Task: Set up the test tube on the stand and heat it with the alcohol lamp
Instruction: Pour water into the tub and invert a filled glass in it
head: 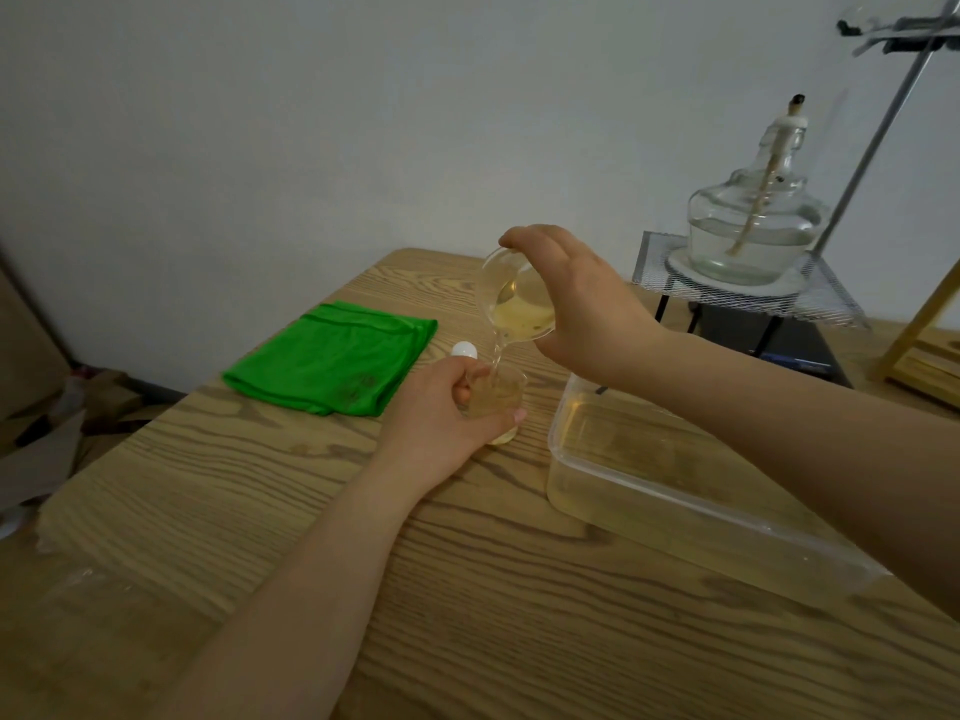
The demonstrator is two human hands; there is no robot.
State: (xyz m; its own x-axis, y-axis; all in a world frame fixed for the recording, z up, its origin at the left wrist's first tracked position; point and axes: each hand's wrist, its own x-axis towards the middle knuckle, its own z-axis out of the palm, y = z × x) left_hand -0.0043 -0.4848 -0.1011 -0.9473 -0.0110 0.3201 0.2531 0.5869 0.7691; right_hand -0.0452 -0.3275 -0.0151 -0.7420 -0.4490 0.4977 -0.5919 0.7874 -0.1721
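Observation:
My right hand [582, 309] grips a clear glass beaker [519, 298], tilted so yellowish liquid streams from its lip. Below it my left hand [447, 407] holds a small glass cup [498, 397] standing on the wooden table [467, 589]; the stream falls into it. At the right, the alcohol lamp [753, 220] with its bare wick sits on a wire mesh [748, 293] over a tripod. The stand's rod [883, 127] rises behind it, with a clamp [893, 36] at the top. No test tube is plainly visible.
A folded green cloth [337, 356] lies left of my hands, a small white cap [464, 349] beside it. A clear plastic tub [691, 491] holding shallow liquid sits under my right forearm. A wooden rack [930, 335] stands at the far right. Cardboard clutter lies off the table's left edge.

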